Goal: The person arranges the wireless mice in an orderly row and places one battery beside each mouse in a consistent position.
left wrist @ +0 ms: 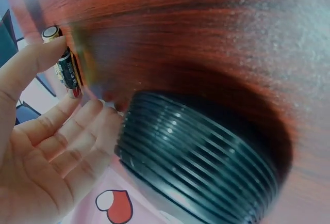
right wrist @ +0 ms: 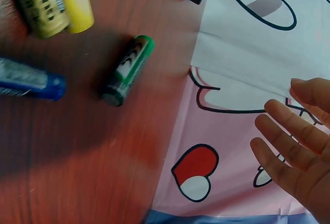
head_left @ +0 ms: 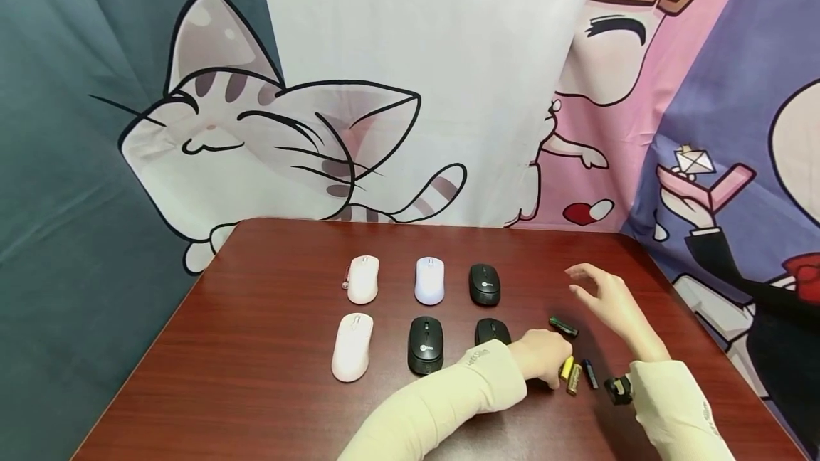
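My left hand is low over the table beside a yellow battery and a gold battery. In the left wrist view its thumb crosses in front of a gold-and-black battery, and the index fingertip is near the battery's red end. The fingers look loosely extended; firm contact cannot be made out. A black mouse is partly hidden behind the left wrist, and a ribbed black mouse looms close in the left wrist view. My right hand hovers empty, fingers apart, above a green battery and a blue battery.
Farther left stand a white mouse, another white mouse, a pale lavender mouse and two black mice, front and back. Printed cloth hangs behind the brown table.
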Available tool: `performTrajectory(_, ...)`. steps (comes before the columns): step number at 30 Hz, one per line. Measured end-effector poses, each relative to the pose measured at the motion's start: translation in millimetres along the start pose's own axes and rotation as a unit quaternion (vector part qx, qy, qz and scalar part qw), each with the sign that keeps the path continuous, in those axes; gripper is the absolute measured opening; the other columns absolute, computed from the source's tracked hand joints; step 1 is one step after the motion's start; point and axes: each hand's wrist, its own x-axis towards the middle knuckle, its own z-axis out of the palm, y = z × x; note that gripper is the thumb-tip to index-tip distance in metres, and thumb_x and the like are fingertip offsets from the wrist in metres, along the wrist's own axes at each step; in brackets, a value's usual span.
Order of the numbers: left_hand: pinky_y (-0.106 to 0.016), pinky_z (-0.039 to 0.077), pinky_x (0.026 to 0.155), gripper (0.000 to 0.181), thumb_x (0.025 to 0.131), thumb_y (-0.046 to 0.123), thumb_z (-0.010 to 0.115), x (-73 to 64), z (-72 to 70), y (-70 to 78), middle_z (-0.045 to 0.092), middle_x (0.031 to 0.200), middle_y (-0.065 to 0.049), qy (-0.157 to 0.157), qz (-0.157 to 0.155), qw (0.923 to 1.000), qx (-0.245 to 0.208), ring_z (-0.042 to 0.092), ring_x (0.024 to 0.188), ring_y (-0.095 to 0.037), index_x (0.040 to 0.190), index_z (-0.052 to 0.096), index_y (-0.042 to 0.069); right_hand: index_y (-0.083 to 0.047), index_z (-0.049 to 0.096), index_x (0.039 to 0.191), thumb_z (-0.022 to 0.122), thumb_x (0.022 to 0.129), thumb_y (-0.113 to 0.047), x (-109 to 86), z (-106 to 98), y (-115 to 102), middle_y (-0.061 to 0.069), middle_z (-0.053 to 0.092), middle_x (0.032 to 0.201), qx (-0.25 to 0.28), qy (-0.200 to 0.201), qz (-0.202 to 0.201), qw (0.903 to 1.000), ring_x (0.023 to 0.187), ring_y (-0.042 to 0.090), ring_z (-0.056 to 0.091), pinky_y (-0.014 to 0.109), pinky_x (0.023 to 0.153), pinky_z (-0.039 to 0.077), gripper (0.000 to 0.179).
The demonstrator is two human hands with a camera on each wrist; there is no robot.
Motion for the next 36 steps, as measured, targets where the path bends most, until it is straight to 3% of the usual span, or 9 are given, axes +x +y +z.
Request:
performTrajectory(7,-0.019,0.047,0.064,0.023,0.073,0.049,0.075,-5.5,1.0,-5.6,0.062,0.078,0.019,0.015,0.007,0.9999,-0.003,0.057,0.075,0.002,0.074,0.061,0.030,-0.002,0.063,0.103,0.066,0.081,0.001,8.6,-1.8,-4.8,0.016,0.070,0.094,0.004,0.009,-0.016,0.9998,0.084,0.031,0.063,0.032,0.070,0.044,0.023)
performTrajectory(13,-0.018,0.048,0.066,0.024,0.075,0.051,0.073,-10.2,-1.3,-17.1,0.062,0.085,0.019,0.033,0.014,0.9993,-0.010,0.059,0.078,0.002,0.084,0.064,0.030,-0.002,0.062,0.104,0.065,0.082,0.001,16.6,-2.7,-8.5,0.017,0.069,0.096,0.015,0.002,-0.013,0.9998,0.087,0.033,0.063,0.042,0.074,0.045,0.022)
performTrajectory(18,-0.019,0.049,0.068,0.024,0.077,0.050,0.072,-19.2,-3.6,-35.4,0.063,0.088,0.017,0.041,0.001,0.9988,-0.028,0.060,0.082,0.001,0.085,0.064,0.029,-0.001,0.062,0.106,0.064,0.084,0.000,19.4,0.7,-11.6,0.018,0.069,0.098,0.023,-0.008,-0.006,0.9997,0.089,0.034,0.063,0.047,0.076,0.047,0.022)
performTrajectory(27,-0.022,0.050,0.067,0.028,0.074,0.049,0.074,-32.4,2.0,-68.8,0.063,0.090,0.011,0.093,-0.028,0.9946,-0.037,0.063,0.085,-0.007,0.085,0.066,0.025,0.000,0.061,0.107,0.063,0.084,0.000,21.2,4.3,-16.6,0.018,0.068,0.100,0.032,-0.014,-0.005,0.9994,0.090,0.034,0.063,0.052,0.079,0.047,0.023)
performTrajectory(36,-0.025,0.050,0.066,0.028,0.075,0.044,0.074,-47.9,2.0,-100.9,0.065,0.089,0.008,0.125,-0.050,0.9871,-0.086,0.063,0.086,-0.010,0.090,0.066,0.022,0.000,0.060,0.108,0.062,0.086,-0.001,31.1,10.1,-24.9,0.020,0.067,0.103,0.051,-0.033,-0.009,0.9981,0.094,0.036,0.063,0.055,0.081,0.048,0.023)
